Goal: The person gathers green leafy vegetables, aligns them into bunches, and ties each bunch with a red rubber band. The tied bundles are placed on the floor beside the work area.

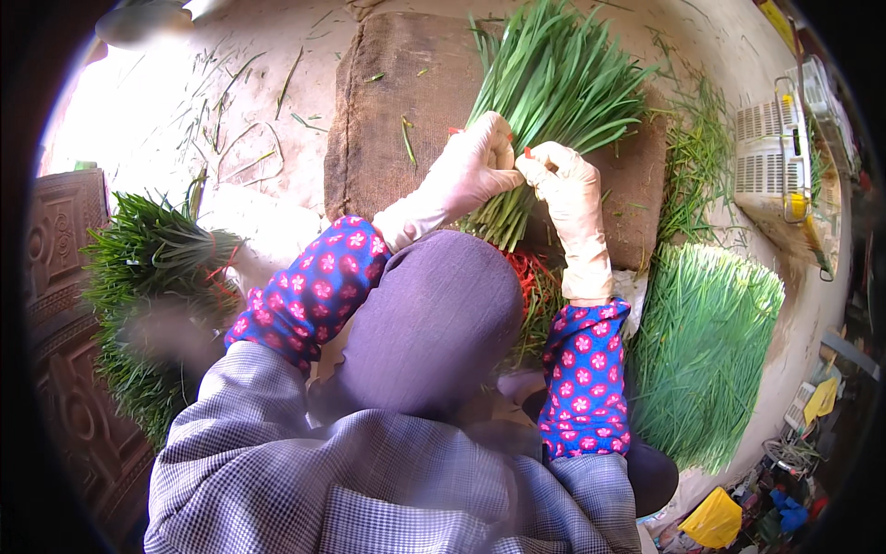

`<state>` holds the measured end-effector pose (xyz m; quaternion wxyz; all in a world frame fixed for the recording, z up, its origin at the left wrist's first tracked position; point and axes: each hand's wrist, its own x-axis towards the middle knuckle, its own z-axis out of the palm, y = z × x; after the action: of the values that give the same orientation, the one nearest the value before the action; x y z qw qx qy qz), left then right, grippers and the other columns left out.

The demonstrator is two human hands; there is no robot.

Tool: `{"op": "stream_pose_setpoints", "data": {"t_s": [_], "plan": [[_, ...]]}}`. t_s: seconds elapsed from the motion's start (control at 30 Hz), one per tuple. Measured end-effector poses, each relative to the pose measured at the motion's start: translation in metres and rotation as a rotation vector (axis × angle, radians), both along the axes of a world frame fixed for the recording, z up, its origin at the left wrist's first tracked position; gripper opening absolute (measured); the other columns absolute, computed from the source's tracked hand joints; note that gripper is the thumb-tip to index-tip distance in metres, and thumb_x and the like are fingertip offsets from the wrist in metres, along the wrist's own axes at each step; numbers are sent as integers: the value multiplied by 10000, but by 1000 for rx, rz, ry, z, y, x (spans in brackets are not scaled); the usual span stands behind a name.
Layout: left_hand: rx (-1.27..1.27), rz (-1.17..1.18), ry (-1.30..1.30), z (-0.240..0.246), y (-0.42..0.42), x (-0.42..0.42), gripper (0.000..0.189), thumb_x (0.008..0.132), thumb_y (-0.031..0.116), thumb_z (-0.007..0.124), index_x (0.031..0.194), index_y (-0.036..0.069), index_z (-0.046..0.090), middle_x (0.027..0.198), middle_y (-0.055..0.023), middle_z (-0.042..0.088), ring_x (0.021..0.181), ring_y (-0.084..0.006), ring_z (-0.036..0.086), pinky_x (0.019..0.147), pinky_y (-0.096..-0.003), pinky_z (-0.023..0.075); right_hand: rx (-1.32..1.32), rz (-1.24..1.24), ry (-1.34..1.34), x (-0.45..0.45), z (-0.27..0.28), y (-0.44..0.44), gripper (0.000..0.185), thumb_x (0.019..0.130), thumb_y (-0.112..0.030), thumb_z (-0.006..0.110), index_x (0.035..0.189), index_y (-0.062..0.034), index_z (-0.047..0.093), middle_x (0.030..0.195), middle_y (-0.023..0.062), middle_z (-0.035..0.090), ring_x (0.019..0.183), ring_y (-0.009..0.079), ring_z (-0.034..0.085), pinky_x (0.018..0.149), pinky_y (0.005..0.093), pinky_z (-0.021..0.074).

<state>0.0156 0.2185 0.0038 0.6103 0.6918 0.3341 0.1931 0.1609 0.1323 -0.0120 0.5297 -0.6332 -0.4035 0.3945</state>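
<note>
A thick bunch of long green leaves, like garlic chives, lies on brown sacking before me. My left hand, in a pale thin glove, rests over the near part of the bunch, its thumb and fingers closed on a red tie. My right hand, gloved too, pinches the tie close beside it, with a red end showing at its fingertips. The two hands nearly touch. More red ties lie below the bunch, between my forearms. How the tie runs around the stems is partly hidden.
Tied green bunches are piled at the left by a carved brown panel. A large heap of loose leaves lies at the right. Beyond it stands a white plastic crate. Scraps litter the floor. My knee is close below my hands.
</note>
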Motion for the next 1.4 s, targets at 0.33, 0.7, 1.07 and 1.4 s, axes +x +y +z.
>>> {"op": "stream_pose_setpoints", "data": {"t_s": [0.33, 0.7, 1.07, 1.4], "plan": [[-147, 99, -155, -33, -6, -13, 420, 728, 26, 735, 1102, 19, 544, 771, -2, 550, 737, -97, 529, 664, -263, 457, -46, 154, 11, -18, 6, 17, 97, 813, -102, 687, 794, -19, 642, 657, -19, 577, 636, 46, 502, 581, 244, 425], [115, 267, -275, -50, 13, -40, 284, 793, -28, 642, 1065, 42, 607, 831, 11, 532, 760, -93, 527, 741, -229, 449, -203, 234, -375, -17, -2, 47, 148, 764, -198, 701, 727, -61, 662, 611, 64, 615, 558, 173, 579, 566, 317, 456], [-158, 351, -447, -73, 5, -25, 118, 875, 3, 609, 988, 35, 604, 911, -14, 638, 877, -92, 583, 848, -242, 460, -235, 239, -417, -14, -5, 44, 147, 741, -220, 694, 716, -76, 673, 632, 82, 615, 592, 196, 603, 593, 323, 466], [-172, 377, -579, -70, -5, -20, 241, 866, -9, 626, 1080, 54, 536, 982, -37, 598, 924, -110, 571, 877, -253, 452, -313, 278, -441, -12, -1, 51, 152, 695, -216, 708, 750, -75, 700, 671, 104, 634, 648, 222, 618, 646, 334, 482]]}}
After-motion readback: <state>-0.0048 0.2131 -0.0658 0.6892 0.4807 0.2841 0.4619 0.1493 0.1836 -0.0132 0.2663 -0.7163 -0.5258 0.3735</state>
